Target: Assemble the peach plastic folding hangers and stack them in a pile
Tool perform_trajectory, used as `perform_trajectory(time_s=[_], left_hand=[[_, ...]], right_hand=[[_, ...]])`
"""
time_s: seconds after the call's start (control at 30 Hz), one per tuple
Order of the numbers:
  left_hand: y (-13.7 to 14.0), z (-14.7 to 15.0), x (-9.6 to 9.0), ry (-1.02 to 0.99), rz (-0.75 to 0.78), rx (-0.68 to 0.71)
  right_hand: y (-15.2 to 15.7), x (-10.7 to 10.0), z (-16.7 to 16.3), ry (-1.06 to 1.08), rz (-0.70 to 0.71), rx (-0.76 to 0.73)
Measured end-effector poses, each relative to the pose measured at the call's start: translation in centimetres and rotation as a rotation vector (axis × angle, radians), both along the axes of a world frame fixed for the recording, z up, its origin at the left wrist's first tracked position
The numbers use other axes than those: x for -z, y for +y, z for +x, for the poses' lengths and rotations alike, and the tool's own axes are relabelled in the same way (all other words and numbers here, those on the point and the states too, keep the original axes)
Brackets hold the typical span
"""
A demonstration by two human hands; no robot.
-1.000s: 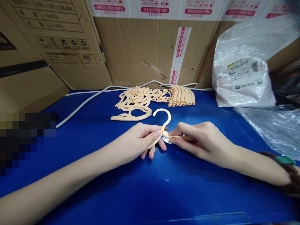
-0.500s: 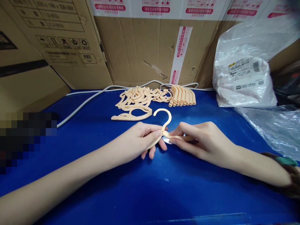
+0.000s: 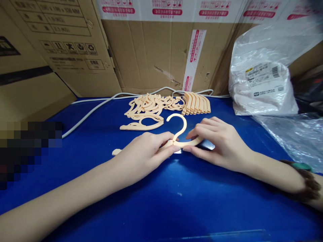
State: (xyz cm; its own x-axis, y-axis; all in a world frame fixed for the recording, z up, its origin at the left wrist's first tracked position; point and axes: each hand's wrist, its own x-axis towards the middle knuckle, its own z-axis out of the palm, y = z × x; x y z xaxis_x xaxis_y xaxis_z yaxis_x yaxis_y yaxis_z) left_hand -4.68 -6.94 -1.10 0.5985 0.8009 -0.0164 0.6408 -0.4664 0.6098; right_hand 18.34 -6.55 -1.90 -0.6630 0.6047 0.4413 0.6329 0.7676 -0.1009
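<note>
A cream plastic hanger [image 3: 186,123] is between my hands, its hook standing up and its arms spread to both sides. My left hand [image 3: 148,149] pinches it at the left of the hook's base; the left arm runs behind this hand and its tip shows beyond the wrist. My right hand [image 3: 219,141] has thumb and fingers closed around the right arm, close to the hook. Behind my left hand a folded hanger [image 3: 141,126] lies flat. Farther back are a jumbled pile of cream hanger parts [image 3: 148,103] and a neat row of curved hanger arms [image 3: 198,103].
The blue tabletop [image 3: 161,208] carries everything. Cardboard boxes [image 3: 141,57] wall off the back and left. A white cable [image 3: 93,112] runs along the rear edge. At the right stand a white plastic parcel bag [image 3: 262,84] and clear plastic film [image 3: 297,134].
The hanger's arms have swung out, from tilted and partly folded to spread wide. My left hand has turned palm-down, and my right hand has risen slightly with its fingers rearranged.
</note>
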Motion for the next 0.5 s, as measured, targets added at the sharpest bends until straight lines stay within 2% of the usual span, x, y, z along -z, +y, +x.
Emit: perform_trajectory(time_s=[0.17, 0.33, 0.5], left_hand=[[-0.07, 0.13, -0.01, 0.063, 0.033, -0.016], [-0.09, 0.18, -0.05, 0.098, 0.075, -0.041], [0.20, 0.20, 0.25, 0.104, 0.151, -0.076]], right_hand=[[0.15, 0.02, -0.02, 0.030, 0.146, -0.035], [-0.02, -0.18, -0.05, 0.139, 0.221, -0.056], [-0.30, 0.04, -0.02, 0.097, 0.139, -0.173]])
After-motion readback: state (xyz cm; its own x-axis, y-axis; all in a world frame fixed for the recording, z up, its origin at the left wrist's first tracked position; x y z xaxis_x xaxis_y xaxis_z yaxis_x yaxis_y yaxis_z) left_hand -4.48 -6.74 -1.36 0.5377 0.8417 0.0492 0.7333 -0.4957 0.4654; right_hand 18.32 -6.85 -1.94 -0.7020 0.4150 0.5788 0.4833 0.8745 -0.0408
